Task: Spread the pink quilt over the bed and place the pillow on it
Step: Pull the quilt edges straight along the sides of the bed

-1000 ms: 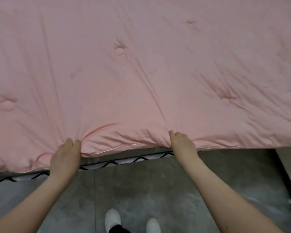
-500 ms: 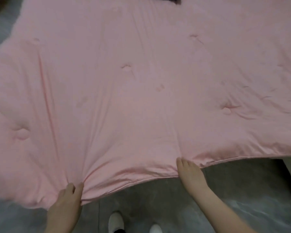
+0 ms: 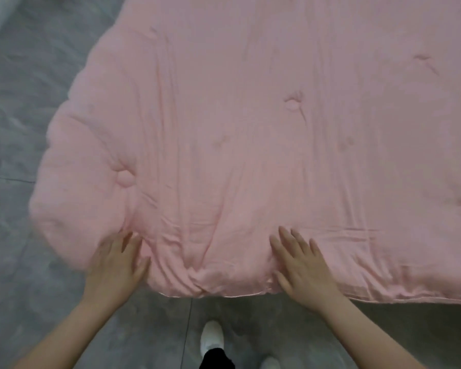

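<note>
The pink quilt is seen spread out flat, filling most of the head view from the upper right down to its near edge, where it hangs just above the grey floor. The bed beneath is fully hidden by it. The quilt's left corner is rounded and puffed, and it is blurred in the picture. Several stitched dimples are scattered across the surface, and the cloth is bunched into folds along the near edge between the two hands. The left hand is laid at the near left corner of the quilt, with its grip open and the fingers spread, their tips resting against the fabric. The right hand is laid palm down on the near edge of the quilt, its grip likewise open, with the fingers extended flat over the cloth and nothing held. The two hands are set apart, with the wrinkled stretch of edge between them. Below the hem, a white shoe is seen on the floor, and part of a second one is visible beside it at the bottom of the picture.
</note>
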